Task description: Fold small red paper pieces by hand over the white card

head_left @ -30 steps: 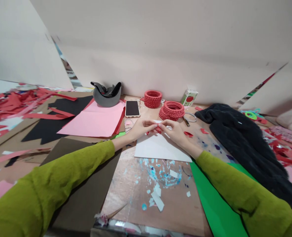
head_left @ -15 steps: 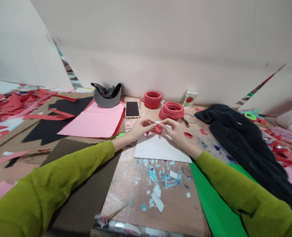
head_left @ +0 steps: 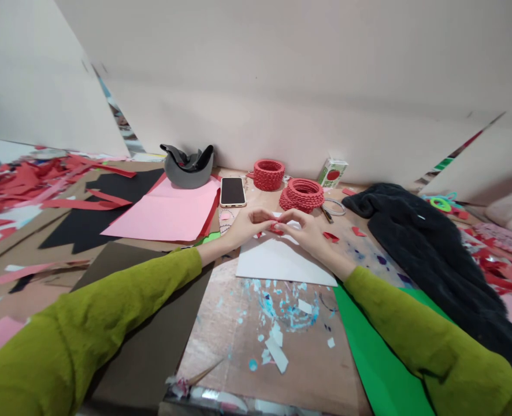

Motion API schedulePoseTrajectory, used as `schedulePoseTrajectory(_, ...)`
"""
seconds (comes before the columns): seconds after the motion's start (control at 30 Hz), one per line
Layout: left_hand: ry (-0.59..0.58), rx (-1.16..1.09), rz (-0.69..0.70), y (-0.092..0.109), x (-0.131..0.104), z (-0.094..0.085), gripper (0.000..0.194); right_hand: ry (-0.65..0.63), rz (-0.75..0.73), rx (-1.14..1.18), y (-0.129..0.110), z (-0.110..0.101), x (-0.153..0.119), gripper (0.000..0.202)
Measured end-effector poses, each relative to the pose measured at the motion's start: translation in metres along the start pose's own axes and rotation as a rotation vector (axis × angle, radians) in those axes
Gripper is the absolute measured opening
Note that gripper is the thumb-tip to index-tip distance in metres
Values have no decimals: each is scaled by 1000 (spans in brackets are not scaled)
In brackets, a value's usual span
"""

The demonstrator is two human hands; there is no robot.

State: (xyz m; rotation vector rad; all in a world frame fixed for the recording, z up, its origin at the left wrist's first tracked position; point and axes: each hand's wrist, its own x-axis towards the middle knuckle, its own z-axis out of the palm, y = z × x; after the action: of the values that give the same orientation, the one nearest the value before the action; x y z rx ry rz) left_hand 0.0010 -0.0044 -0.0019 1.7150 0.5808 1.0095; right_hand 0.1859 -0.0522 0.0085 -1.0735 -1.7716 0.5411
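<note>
Camera, head: one, worn by you, set above and behind your left hand [head_left: 248,226] and right hand [head_left: 305,232]. Facing: forward and down, over the table [head_left: 216,341] to the pale wall [head_left: 256,86]. Nearness: your sleeves [head_left: 121,309] close, entering at both lower corners; hands farther off, mid-picture; wall beyond. Coverage: wide, table's near edge to wall.

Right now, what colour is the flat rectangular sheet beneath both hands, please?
The flat rectangular sheet is white, clearest in the head view.

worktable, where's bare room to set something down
Bare: the near half of the white sheet, this side of the left hand and right hand; the pink paper before the gray cap. Crowded: beyond the hands, with the smartphone, red ridged rings and small carton.
</note>
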Motion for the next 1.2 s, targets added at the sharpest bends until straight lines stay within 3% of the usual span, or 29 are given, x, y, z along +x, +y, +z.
schedulePoseTrajectory(0.27,-38,-78,-20,1,0,0,34,46,36,42,6,-2,1,23)
schedulePoseTrajectory(0.73,15,-3,-11,1,-1,1,31,51,79,93,9,-1,0,21)
schedulePoseTrajectory(1.0,-85,-92,-31,2,-2,4,30,66,38,-63,7,1,-1,11)
schedulePoseTrajectory(1.2,-39,-113,-69,2,0,2,29,81,-47,-77,7,-1,-1,11)
